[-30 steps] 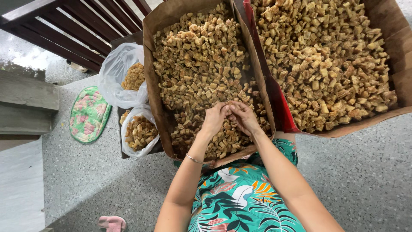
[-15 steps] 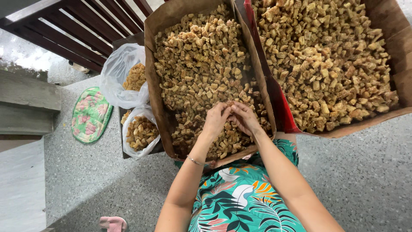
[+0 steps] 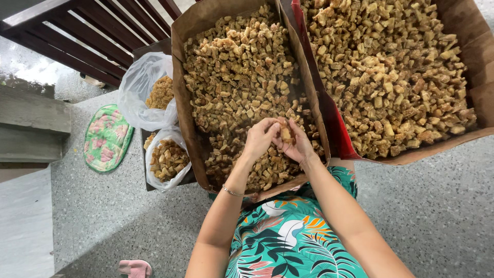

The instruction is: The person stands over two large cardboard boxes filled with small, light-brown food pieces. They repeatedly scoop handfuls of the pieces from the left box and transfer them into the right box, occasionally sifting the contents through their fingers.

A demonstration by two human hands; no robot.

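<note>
Between the earlier frames and this one, little has been shifted: both hands have been kept together over the near end of the left box, and only a slight turn of the fingers can be made out, so the same small piece is judged to be still worked on.

Far left, a dark wooden bench [image 3: 77, 41] is seen beside a grey step. On the speckled floor [image 3: 437, 216] a green floral pad [image 3: 106, 138] is laid, and a pink slipper [image 3: 135, 268] near the bottom edge. Next, two clear plastic bags [image 3: 149, 98] of brown chunks are set against the left cardboard box [image 3: 181, 103], which is filled with the same chunks.

The left hand [image 3: 260, 138] is curled, its fingers closed on the small brown piece [image 3: 286, 134]; a thin bracelet is worn at the wrist. The right hand [image 3: 297, 146] is met against it, fingers pinched on the same piece from the other side, just above the heap.

Farther right, a second box [image 3: 481, 92] with a red inner flap is heaped with chunks.
</note>
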